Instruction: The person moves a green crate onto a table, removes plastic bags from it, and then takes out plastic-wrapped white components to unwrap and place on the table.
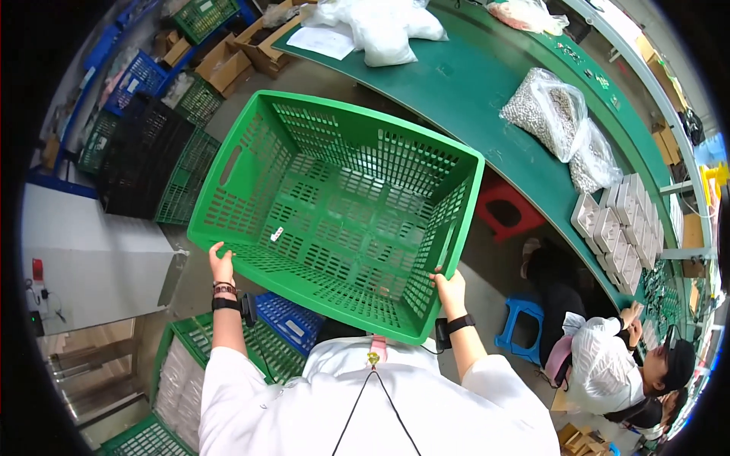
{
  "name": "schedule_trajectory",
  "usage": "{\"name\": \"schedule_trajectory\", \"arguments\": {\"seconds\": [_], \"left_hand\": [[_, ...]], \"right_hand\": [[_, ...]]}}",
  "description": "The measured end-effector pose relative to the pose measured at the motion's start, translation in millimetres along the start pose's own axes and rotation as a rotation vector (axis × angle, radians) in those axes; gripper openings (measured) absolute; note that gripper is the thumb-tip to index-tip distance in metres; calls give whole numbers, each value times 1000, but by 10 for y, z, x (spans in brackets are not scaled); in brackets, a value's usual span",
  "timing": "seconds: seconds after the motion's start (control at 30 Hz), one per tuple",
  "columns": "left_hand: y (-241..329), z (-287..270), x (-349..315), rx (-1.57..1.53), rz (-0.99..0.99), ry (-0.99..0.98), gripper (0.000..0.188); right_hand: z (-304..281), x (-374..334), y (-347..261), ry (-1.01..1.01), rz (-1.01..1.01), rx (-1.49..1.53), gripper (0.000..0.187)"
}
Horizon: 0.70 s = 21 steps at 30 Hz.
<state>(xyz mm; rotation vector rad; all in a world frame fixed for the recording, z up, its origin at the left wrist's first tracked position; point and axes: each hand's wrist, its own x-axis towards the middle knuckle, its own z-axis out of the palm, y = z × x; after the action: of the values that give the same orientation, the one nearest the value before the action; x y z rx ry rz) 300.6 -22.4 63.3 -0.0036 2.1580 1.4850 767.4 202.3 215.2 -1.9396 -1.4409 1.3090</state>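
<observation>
A large green plastic crate (353,178) with slotted walls hangs in front of my body, its open top facing me. Apart from a small white scrap (277,234) on its floor, I see nothing inside. My left hand (221,264) is closed on the near left corner of the rim, with the fingertips over the edge. At the near right side my right hand (450,291) grips the rim, its thumb on the inside and the other fingers hidden behind the wall.
A green workbench (464,83) curves along the right, bearing bags of small pale parts (544,106) and stacked grey trays (620,228). Red (506,209) and blue (521,327) stools stand beside it, near a seated person (608,357). Dark crates (144,156) and a white cabinet (91,258) are at left.
</observation>
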Motion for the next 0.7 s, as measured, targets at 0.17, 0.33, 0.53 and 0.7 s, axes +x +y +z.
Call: {"name": "schedule_trajectory", "arguments": {"seconds": [0.17,0.33,0.53,0.7], "left_hand": [[-45,347,300,48,70,-59,32],[847,849,146,-104,-79,-289,40],[471,267,1637,505,342,283,55],[1293,874,2188,647,487,-152,58]], "right_hand": [[-44,468,-95,99,-124,-263,22],[-56,650,-150,134,-70,-224,27],[174,356,-333,312,-1,-424,44],[31,363,-464,487,154,-877,58]]}}
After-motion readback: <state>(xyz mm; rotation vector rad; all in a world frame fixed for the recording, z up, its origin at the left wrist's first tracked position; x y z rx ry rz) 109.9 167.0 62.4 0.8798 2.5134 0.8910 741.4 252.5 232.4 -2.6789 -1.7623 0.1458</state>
